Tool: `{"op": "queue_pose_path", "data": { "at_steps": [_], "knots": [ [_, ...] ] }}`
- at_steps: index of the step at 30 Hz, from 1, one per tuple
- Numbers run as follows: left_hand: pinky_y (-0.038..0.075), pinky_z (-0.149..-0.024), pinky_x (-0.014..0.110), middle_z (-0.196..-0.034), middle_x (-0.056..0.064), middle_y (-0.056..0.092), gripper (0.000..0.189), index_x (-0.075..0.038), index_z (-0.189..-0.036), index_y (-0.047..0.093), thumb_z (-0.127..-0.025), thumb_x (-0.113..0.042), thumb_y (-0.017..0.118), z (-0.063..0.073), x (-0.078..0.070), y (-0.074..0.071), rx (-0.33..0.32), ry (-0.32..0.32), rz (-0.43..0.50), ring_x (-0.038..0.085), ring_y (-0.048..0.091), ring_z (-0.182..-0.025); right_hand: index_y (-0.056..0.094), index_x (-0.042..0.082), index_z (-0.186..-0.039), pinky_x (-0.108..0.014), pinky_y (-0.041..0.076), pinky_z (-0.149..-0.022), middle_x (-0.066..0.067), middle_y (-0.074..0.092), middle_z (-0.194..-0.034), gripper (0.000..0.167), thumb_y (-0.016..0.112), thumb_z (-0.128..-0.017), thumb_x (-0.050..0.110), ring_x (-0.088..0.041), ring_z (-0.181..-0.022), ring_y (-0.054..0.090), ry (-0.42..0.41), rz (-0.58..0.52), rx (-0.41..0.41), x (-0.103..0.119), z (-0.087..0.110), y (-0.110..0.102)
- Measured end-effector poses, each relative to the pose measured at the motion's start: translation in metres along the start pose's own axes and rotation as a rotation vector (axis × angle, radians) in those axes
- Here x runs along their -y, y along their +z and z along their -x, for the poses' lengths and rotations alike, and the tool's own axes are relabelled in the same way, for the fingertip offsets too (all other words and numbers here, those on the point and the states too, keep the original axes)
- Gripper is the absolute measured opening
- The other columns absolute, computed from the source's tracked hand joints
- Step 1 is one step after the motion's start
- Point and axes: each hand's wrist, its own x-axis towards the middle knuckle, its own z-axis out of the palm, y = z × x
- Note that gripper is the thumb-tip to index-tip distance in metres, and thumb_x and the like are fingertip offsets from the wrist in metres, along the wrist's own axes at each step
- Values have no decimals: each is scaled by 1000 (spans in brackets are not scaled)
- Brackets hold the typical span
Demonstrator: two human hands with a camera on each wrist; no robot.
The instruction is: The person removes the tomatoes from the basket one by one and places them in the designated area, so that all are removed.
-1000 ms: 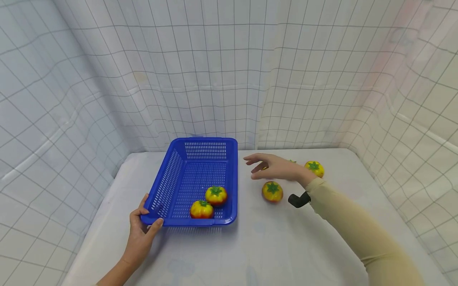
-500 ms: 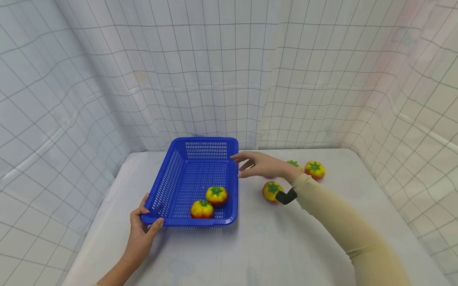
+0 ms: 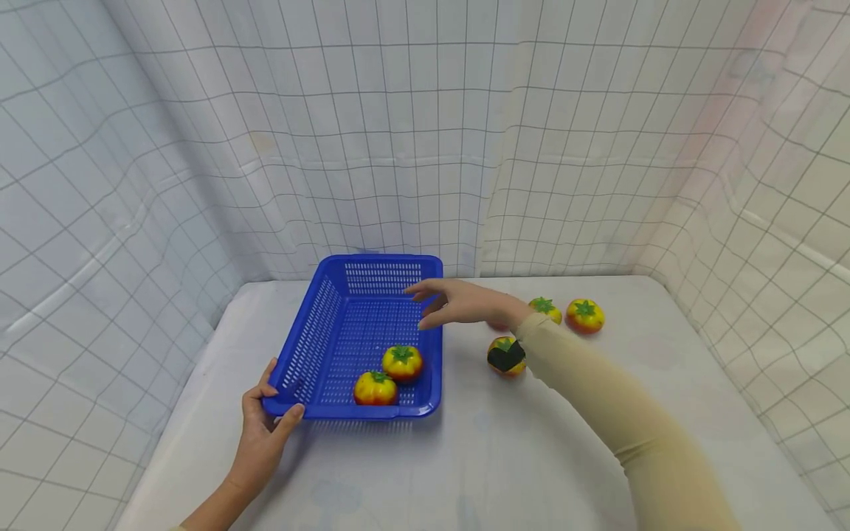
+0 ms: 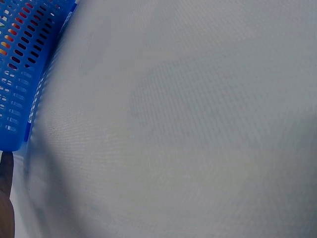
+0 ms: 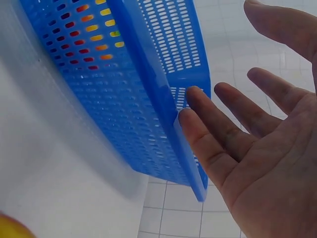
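Note:
My left hand grips the near left corner of a blue perforated plastic basket, thumb on the rim and fingers around the side. In the left wrist view a fingertip meets the basket's corner. Inside, at the near right, lie two yellow-red tomatoes with green star-shaped tops, a front tomato and a rear tomato. My right hand reaches over the basket's right rim, fingers spread and slightly bent. In the right wrist view its palm is bare, with nothing held.
Right of the basket, on the white-covered table, are a near tomato partly covered by a black wrist piece, a back tomato and a far right tomato. Another shows partly behind the right wrist. Checked curtains enclose the table.
My right hand has moved left from beside the basket to over its right rim, uncovering more of the back tomatoes. My left hand and the basket have stayed put.

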Motion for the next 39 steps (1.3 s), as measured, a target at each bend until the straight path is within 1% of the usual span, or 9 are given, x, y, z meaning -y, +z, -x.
{"op": "queue_pose_path", "data": {
  "at_steps": [3, 6, 10, 12, 17, 22, 27, 33, 39],
  "knots": [
    [43, -91, 9, -171, -3, 5, 40, -14, -124, 20, -105, -3, 53, 0, 1, -1, -1, 4, 12, 8, 34, -132, 47, 41, -148, -44, 45, -105, 11, 54, -144, 68, 78, -88, 47, -9, -121, 58, 34, 16, 36, 4, -8, 2],
    [43, -92, 9, -172, -1, 5, 39, -13, -124, 21, -105, -2, 53, 0, 1, -1, 1, 21, 27, 7, 34, -133, 46, 40, -150, -41, 46, -104, 9, 53, -146, 71, 79, -87, 47, -12, -123, 58, 37, 30, 76, 8, -16, 4],
    [43, -91, 9, -172, 1, 5, 39, -12, -124, 22, -105, 0, 53, 0, 2, -1, 4, 38, 41, 7, 34, -134, 45, 32, -152, -40, 49, -102, 1, 52, -148, 73, 80, -89, 40, -23, -132, 54, -5, 39, 138, 13, -27, 6],
    [43, -91, 9, -172, 0, 5, 40, -13, -124, 22, -105, 0, 53, 1, 1, -1, 3, 38, 40, 7, 34, -133, 45, 30, -153, -39, 48, -103, 0, 51, -148, 74, 80, -89, 38, -25, -135, 50, -15, 49, 162, 14, -31, 8],
    [44, -91, 9, -172, 0, 5, 40, -13, -124, 21, -105, 1, 53, 0, 2, -2, 2, 42, 45, 7, 34, -133, 46, 32, -152, -40, 47, -105, 0, 51, -149, 73, 81, -88, 39, -20, -137, 47, -5, 86, 196, 16, -42, 12],
    [45, -90, 11, -172, 1, 4, 40, -13, -124, 21, -104, 2, 52, 0, 2, -3, 7, 45, 78, 10, 35, -133, 45, 30, -153, -39, 46, -105, 1, 52, -148, 74, 80, -88, 39, -20, -137, 46, 5, 154, 242, 18, -52, 16],
    [46, -91, 12, -171, 1, 5, 39, -15, -124, 22, -105, 2, 52, -1, 2, -1, 5, 38, 108, 11, 34, -134, 47, 27, -152, -36, 48, -103, -2, 51, -150, 70, 80, -90, 29, -24, -137, 47, 18, 194, 298, 21, -61, 17],
    [46, -91, 12, -171, -1, 6, 39, -15, -123, 23, -105, 1, 52, 0, 4, -1, 2, 30, 85, 10, 34, -133, 48, 28, -151, -46, 41, -110, -11, 46, -155, 69, 78, -90, 19, -32, -142, 42, 76, 267, 391, 24, -70, 18],
    [45, -93, 11, -171, -3, 6, 39, -17, -123, 22, -105, 0, 53, -1, 6, -2, 4, 18, 59, 8, 33, -136, 49, 34, -150, -50, 35, -115, -6, 46, -156, 71, 78, -88, 14, -30, -146, 36, 139, 348, 451, 27, -78, 19]
  ]
}}
